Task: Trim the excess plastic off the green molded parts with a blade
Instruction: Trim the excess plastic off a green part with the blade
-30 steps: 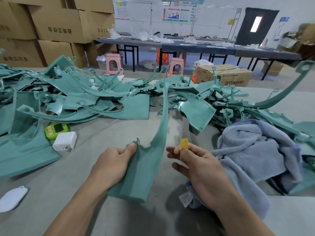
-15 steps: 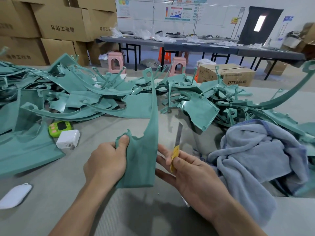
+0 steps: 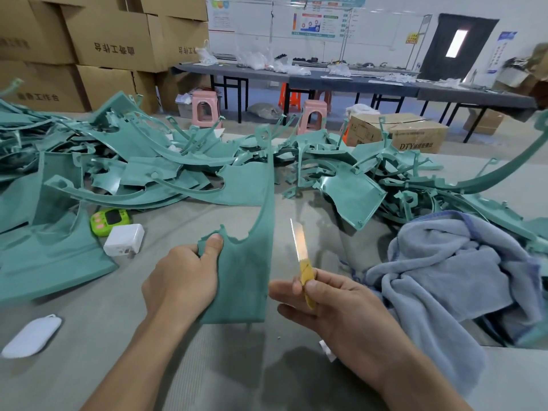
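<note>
Left hand (image 3: 181, 280) grip: the thumb clamps the front of the green part (image 3: 246, 277) at its notched upper edge, and we cannot see the fingers behind it. The part stands upright over the worktop (image 3: 89, 336). Right hand (image 3: 335, 304) grip pinches the blade (image 3: 299, 241) by its yellow handle, whose lower end is buried in the fingers. The steel is washed out by glare and sits just beside the part's right edge, apart from it. One second ago only the handle showed, and the part's thin arm leaned right.
</note>
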